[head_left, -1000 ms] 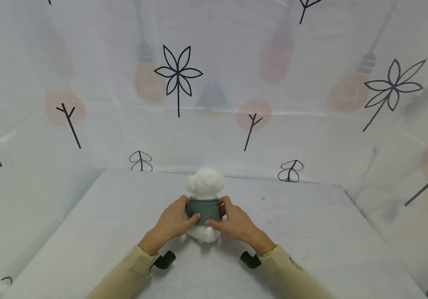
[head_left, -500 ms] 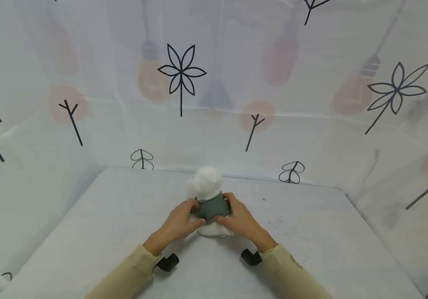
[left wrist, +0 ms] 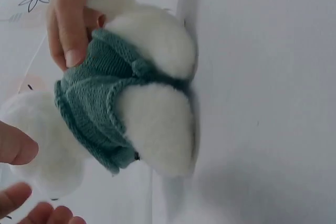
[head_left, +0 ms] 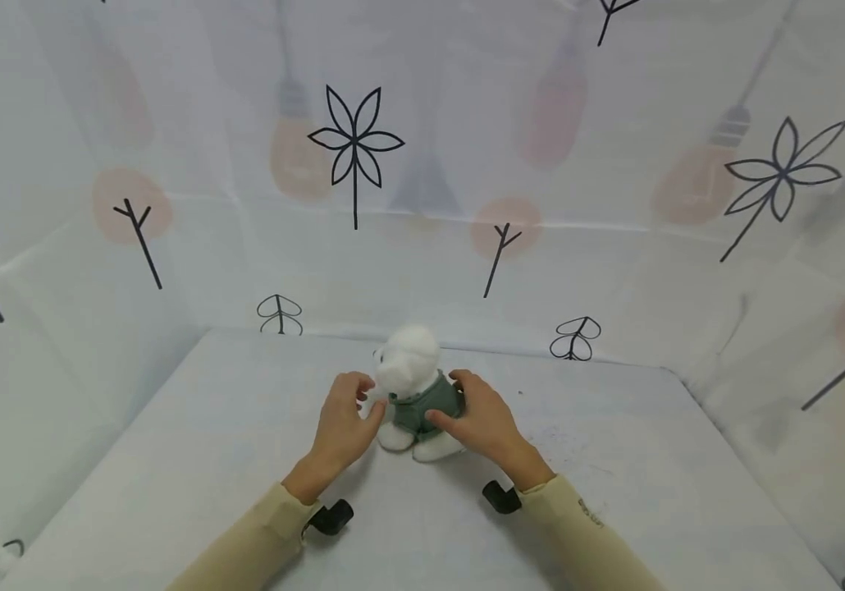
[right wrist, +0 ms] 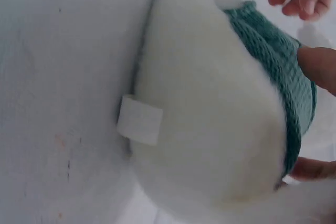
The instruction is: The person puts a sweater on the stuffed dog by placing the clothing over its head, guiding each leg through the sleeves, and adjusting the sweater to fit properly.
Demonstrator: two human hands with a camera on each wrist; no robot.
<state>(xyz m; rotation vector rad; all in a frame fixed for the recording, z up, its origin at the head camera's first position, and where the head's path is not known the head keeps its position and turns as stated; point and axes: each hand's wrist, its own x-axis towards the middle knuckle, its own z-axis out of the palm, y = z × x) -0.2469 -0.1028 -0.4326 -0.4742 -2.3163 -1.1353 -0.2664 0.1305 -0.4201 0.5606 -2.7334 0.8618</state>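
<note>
A white plush toy point(head_left: 409, 361) in a green knitted sweater point(head_left: 430, 404) sits upright on the white table, its snout and feet turned toward the left front. My right hand point(head_left: 487, 420) holds it by the sweater, thumb on the near side and fingers behind. From the right wrist, the thumb point(right wrist: 319, 66) lies on the knit, and a white tag point(right wrist: 140, 120) sticks out at the toy's base. My left hand point(head_left: 341, 423) is beside the toy's head, fingers loosely bent around nothing. In the left wrist view, its thumb point(left wrist: 16, 144) overlaps the head.
The white-covered table point(head_left: 245, 427) runs back to a patterned curtain point(head_left: 422, 271) hanging close behind the toy. More curtain hangs at both sides. Black wrist cameras point(head_left: 331, 518) stick out from under both sleeves.
The toy has turned on the table from its back facing me to its front facing the left side. My left hand has let go of the sweater and moved left; the right still holds on.
</note>
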